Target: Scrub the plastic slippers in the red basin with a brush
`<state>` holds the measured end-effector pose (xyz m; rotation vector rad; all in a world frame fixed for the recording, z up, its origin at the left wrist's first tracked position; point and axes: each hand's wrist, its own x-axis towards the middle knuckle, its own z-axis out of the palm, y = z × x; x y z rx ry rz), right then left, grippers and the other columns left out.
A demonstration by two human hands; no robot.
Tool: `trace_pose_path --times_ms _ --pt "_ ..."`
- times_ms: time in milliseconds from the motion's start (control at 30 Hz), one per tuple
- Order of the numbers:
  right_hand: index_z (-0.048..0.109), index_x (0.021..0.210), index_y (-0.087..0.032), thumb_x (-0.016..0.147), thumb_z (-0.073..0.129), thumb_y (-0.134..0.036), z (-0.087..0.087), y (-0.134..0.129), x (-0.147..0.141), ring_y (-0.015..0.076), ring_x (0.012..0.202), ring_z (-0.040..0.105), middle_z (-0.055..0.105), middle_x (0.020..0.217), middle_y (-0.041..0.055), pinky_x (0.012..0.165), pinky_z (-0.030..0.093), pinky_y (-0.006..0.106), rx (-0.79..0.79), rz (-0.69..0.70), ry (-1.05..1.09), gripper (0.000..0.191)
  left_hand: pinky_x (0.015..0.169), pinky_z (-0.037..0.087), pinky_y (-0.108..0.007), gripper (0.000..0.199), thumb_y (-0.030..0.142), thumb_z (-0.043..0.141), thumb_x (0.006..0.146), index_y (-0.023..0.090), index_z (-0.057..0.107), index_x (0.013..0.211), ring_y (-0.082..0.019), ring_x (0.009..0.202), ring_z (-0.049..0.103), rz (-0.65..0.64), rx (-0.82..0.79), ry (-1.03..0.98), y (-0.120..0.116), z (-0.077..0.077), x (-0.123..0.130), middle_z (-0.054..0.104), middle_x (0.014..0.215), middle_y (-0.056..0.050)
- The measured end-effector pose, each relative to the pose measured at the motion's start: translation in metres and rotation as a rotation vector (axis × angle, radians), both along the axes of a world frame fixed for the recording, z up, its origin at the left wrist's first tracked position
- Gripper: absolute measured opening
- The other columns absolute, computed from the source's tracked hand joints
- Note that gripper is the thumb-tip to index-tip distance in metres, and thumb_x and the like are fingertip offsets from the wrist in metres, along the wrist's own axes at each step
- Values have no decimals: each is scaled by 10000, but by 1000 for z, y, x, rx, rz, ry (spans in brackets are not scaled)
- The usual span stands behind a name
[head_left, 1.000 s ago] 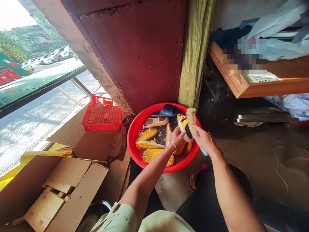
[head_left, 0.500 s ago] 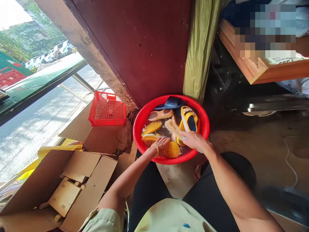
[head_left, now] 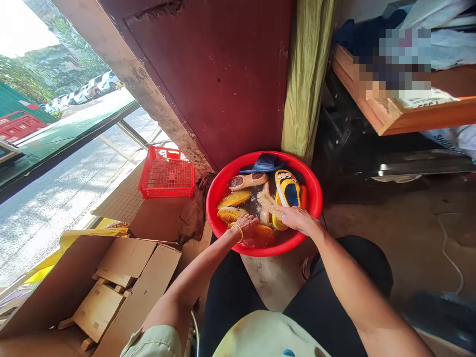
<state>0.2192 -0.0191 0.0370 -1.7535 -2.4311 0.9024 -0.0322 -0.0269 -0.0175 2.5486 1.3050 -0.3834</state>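
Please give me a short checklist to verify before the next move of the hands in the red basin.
1. Left hand grips a yellow slipper: ok, fingers closed on it.
2. Right hand holds the scrub brush: ok.
3. Red basin flat on the floor: ok.
4. Water in the basin: ok.
5. Yellow-and-blue slipper clear of the hands: ok.
6. Dirt left on soles: cannot tell.
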Motion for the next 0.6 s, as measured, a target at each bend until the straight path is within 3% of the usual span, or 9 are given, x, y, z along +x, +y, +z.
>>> trace_pose_path --times_ms 233,333,433,500,600 --pt "498 1476 -259 896 474 -259 -1 12 4 260 1152 643 659 1338 99 925 470 328 26 -60 85 581 857 463 -317 455 421 772 728 220 621 1107 -244 975 633 94 -56 -211 20 54 -19 664 1060 -66" --pt "523 1447 -220 905 491 -284 -5 17 6 231 1076 670 696 1269 96 873 495 290 50 -106 189 547 874 482 -353 494 460 769 733 189 602 1110 -267 968 636 167 80 -427 36 83 -24 657 1042 -92" --pt "544 1424 -197 913 513 -316 -9 21 6 198 880 698 760 1051 70 754 521 260 36 -171 339 526 978 462 -420 480 439 714 789 184 570 1170 -282 1044 621 170 244 -538 48 103 -18 650 1095 -109" --pt "505 1454 -178 932 490 -342 -9 23 6 170 719 679 758 901 49 643 518 242 6 -238 439 548 1126 339 -490 445 390 678 820 192 561 1201 -306 1216 553 117 329 -521 49 103 -8 627 1240 -127" --pt "432 1500 -165 937 456 -347 -5 22 8 127 531 600 719 780 18 508 472 214 -32 -308 528 592 1221 148 -537 425 303 633 835 207 563 1243 -329 1440 338 91 361 -453 38 78 9 457 1514 -132"
